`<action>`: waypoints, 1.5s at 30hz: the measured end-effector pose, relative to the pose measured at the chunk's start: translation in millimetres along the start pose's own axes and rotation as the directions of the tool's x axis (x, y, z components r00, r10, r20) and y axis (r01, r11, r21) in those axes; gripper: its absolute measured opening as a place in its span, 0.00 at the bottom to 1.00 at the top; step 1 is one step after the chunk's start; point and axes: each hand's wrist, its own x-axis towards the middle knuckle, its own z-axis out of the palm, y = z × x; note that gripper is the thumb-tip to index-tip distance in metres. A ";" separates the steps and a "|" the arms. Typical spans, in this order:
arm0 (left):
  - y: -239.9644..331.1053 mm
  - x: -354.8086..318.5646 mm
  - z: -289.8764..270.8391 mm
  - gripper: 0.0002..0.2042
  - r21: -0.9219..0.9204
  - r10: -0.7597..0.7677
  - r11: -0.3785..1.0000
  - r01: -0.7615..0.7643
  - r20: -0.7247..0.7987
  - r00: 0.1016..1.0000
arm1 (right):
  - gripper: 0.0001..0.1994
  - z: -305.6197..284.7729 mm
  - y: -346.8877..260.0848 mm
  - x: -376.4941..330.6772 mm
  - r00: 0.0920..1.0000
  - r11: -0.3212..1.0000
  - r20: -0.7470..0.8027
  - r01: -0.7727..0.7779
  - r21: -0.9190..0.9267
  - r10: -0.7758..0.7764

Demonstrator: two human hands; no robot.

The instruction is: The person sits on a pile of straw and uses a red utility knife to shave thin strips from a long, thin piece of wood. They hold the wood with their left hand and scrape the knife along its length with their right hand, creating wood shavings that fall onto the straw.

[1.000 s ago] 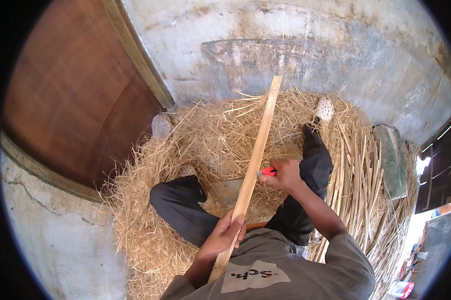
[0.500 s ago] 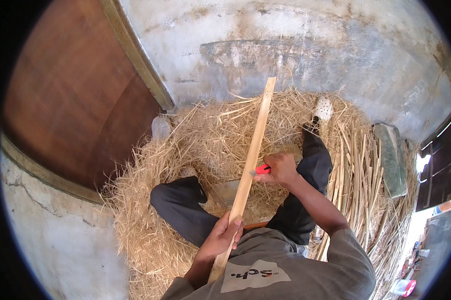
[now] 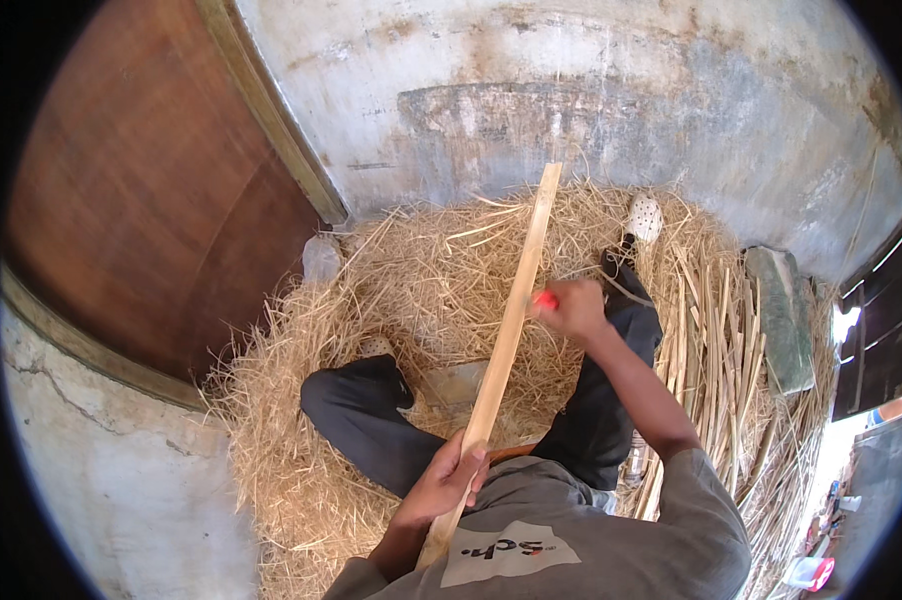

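Observation:
A long, pale wooden strip [image 3: 516, 310], perhaps split bamboo, slants up from beside my body toward the wall. Near its lower end my left hand [image 3: 448, 482] is closed around it. Farther up, on the strip's right side, my right hand [image 3: 575, 308] is closed on a red-handled utility knife [image 3: 545, 300]. Motion blurs that hand a little, and the blade cannot be made out. The knife is right beside the strip's edge; whether it touches I cannot tell. My bent legs lie on either side of the strip.
Loose shavings [image 3: 421, 270] cover the ground around me. Long thin strips [image 3: 716, 350] lie in a bundle on the right, next to a greenish slab [image 3: 783, 320]. A stained wall [image 3: 571, 120] stands ahead, a brown door [image 3: 151, 190] at left. A clear plastic bag [image 3: 321, 259] sits by the door frame.
My right hand has moved up along the strip, away from my body, with the knife in it. The strip's far end has shifted slightly right. My left hand keeps its hold.

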 end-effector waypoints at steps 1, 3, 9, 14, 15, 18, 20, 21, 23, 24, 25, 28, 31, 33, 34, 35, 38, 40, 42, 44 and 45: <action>1.0 -2.4 2.0 0.11 0.004 -0.019 1.000 0.019 0.011 1.000 | 0.30 -3.7 14.1 17.4 0.989 0.990 -0.035 -0.141 -0.001 0.141; -3.7 -9.1 6.7 0.11 0.003 -0.059 0.998 0.059 0.047 0.997 | 0.33 -11.1 44.8 33.4 0.960 0.962 -0.085 -0.270 -0.039 0.266; -17.7 -6.4 4.2 0.11 0.021 -0.005 1.000 0.003 0.078 0.997 | 0.36 -5.6 85.8 55.8 0.918 0.925 -0.124 -0.380 -0.002 0.376; -16.4 -3.5 1.5 0.11 0.077 -0.058 0.996 0.055 0.046 0.997 | 0.36 16.7 91.5 47.7 0.890 0.895 -0.105 -0.447 -0.009 0.444; -15.9 -2.4 0.7 0.11 0.098 -0.069 0.993 0.065 0.037 0.997 | 0.37 19.5 91.8 46.6 0.888 0.895 -0.131 -0.447 -0.013 0.441; -19.2 0.7 -1.8 0.11 0.093 -0.064 0.994 0.063 0.010 0.998 | 0.38 30.9 88.3 47.0 0.885 0.885 -0.080 -0.462 -0.053 0.458; -24.9 2.5 -3.4 0.11 0.074 -0.084 0.994 0.084 0.001 0.996 | 0.40 36.4 89.2 46.7 0.878 0.875 -0.037 -0.478 -0.075 0.477; -27.4 3.2 -5.4 0.11 0.064 -0.091 0.994 0.092 -0.009 0.996 | 0.41 38.8 88.6 46.8 0.858 0.858 -0.009 -0.513 -0.035 0.513; -30.4 5.1 -9.4 0.11 0.043 -0.087 0.995 0.086 0.008 0.996 | 0.42 42.4 88.0 45.1 0.814 0.813 0.053 -0.580 0.040 0.578; -32.0 4.8 -10.3 0.11 0.028 -0.089 0.996 0.088 0.017 0.996 | 0.42 47.5 89.8 40.0 0.757 0.726 0.179 -0.653 0.216 0.628; -29.6 2.7 -11.3 0.11 0.032 -0.085 0.996 0.085 -0.026 0.996 | 0.41 48.0 70.1 28.8 0.816 0.777 0.200 -0.577 0.250 0.542; -17.8 5.0 -12.5 0.11 0.036 -0.068 0.997 0.071 -0.078 0.995 | 0.35 35.1 3.2 -24.3 0.941 0.927 0.225 -0.301 0.225 0.252; -11.8 10.4 -20.0 0.11 0.038 -0.047 0.998 0.050 -0.064 0.997 | 0.30 9.9 -47.1 -56.3 0.957 0.992 0.290 -0.031 0.123 -0.006; -5.5 8.4 -15.3 0.11 0.063 -0.041 0.997 0.045 -0.068 0.997 | 0.29 -0.3 -56.4 -54.9 0.956 0.995 0.289 0.037 0.088 -0.061; -4.9 7.3 -12.0 0.11 0.056 -0.059 0.996 0.064 -0.074 0.995 | 0.30 4.0 -50.4 -48.1 0.988 0.993 0.119 0.088 0.075 -0.096; -4.9 6.0 -8.1 0.11 0.049 -0.078 0.995 0.082 -0.080 0.994 | 0.30 5.9 -39.0 -41.0 0.991 0.996 0.117 0.057 0.061 -0.064; -0.3 4.3 -8.6 0.11 0.055 -0.078 0.995 0.083 -0.090 0.993 | 0.30 4.0 -26.7 -24.4 0.994 0.999 0.105 -0.021 0.042 0.017; 2.8 2.7 -9.0 0.11 0.054 -0.074 0.995 0.080 -0.104 0.992 | 0.29 6.2 -37.5 -31.4 0.985 0.996 0.164 0.049 0.069 -0.059; 4.3 -0.8 -8.5 0.12 0.036 -0.077 0.996 0.082 -0.130 0.988 | 0.28 4.5 -53.1 -42.3 0.968 0.980 0.171 0.164 0.115 -0.182; -0.2 3.2 -15.0 0.13 0.039 -0.050 0.998 0.053 -0.083 0.995 | 0.29 15.2 -42.9 -30.2 0.988 0.997 0.143 0.049 0.060 -0.058; -3.4 3.8 -15.2 0.13 0.034 -0.042 0.998 0.044 -0.054 0.998 | 0.29 18.0 -34.4 -23.9 0.991 0.999 0.134 -0.015 0.029 0.011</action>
